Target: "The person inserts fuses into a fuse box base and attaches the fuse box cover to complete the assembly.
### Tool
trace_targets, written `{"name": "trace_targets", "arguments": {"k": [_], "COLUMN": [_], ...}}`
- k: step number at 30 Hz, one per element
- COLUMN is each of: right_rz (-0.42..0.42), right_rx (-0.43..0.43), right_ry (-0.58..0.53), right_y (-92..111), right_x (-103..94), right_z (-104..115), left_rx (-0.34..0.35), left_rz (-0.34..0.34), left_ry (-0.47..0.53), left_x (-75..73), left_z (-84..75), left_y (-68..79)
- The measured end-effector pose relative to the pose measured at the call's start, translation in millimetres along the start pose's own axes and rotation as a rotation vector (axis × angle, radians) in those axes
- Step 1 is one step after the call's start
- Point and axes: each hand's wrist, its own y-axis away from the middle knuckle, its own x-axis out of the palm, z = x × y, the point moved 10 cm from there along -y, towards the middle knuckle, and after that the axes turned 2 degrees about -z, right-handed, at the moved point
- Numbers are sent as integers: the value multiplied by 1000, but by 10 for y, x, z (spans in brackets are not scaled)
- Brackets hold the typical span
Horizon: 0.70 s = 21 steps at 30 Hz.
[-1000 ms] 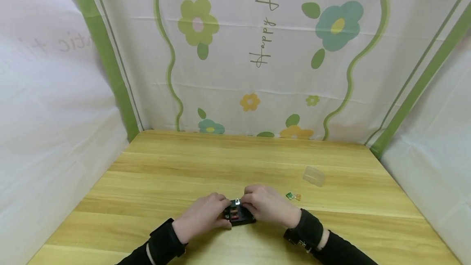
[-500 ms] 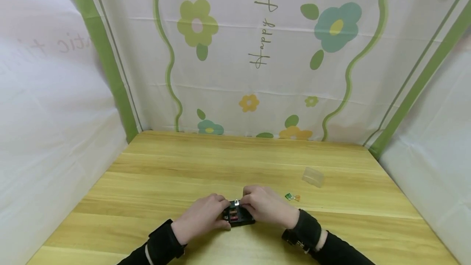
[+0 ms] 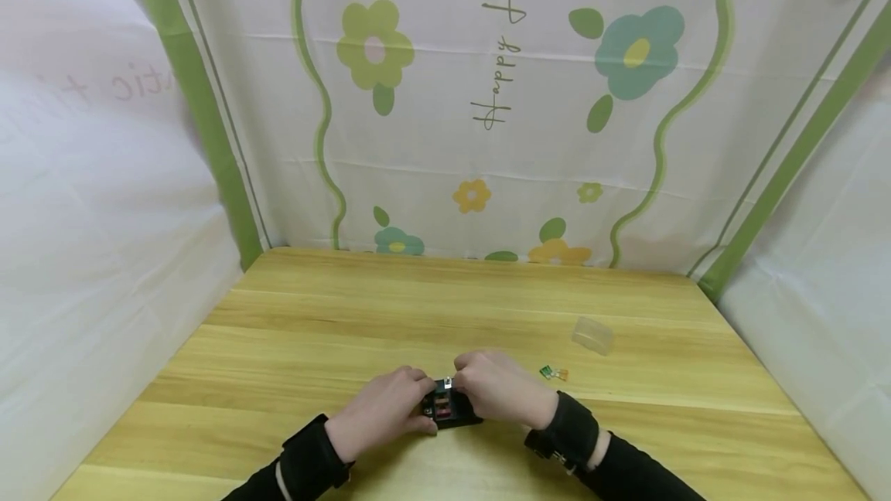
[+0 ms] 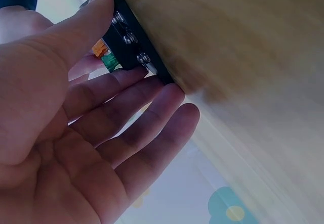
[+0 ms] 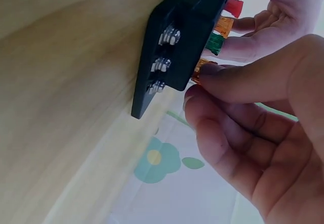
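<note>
A black fuse block (image 3: 459, 413) lies on the table, with screw terminals (image 5: 161, 64) along the side seen in the right wrist view. Red (image 5: 234, 7), orange (image 5: 224, 26) and green (image 5: 215, 44) blade fuses stand in a row on its top. My left hand (image 3: 384, 403) grips the block at its left end, thumb on the near side and fingertips on the far side. With thumb and forefinger, my right hand (image 3: 504, 388) pinches an orange blade fuse (image 5: 199, 72) at the end of the row. Whether that fuse is fully seated cannot be seen.
Several small loose fuses (image 3: 554, 373), green, clear and orange, lie right of the right hand. Beyond them is a clear plastic cover (image 3: 592, 335). A white flowered cloth (image 3: 431, 99) hangs behind the wooden table (image 3: 334, 308) and along both sides.
My right hand and wrist have shifted slightly left, and the hand has turned a little over the block. The left hand and the fuse block stay in place.
</note>
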Motion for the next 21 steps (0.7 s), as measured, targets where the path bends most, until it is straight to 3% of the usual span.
{"name": "trace_targets", "arguments": {"k": [21], "right_rz": [76], "right_rx": [-12], "right_ry": [142], "right_y": [-83], "right_x": [82], "right_z": [95], "left_rx": [9], "left_rz": [-6], "left_ry": [-8], "left_x": [-8], "left_z": [-9], "left_y": [-2]}}
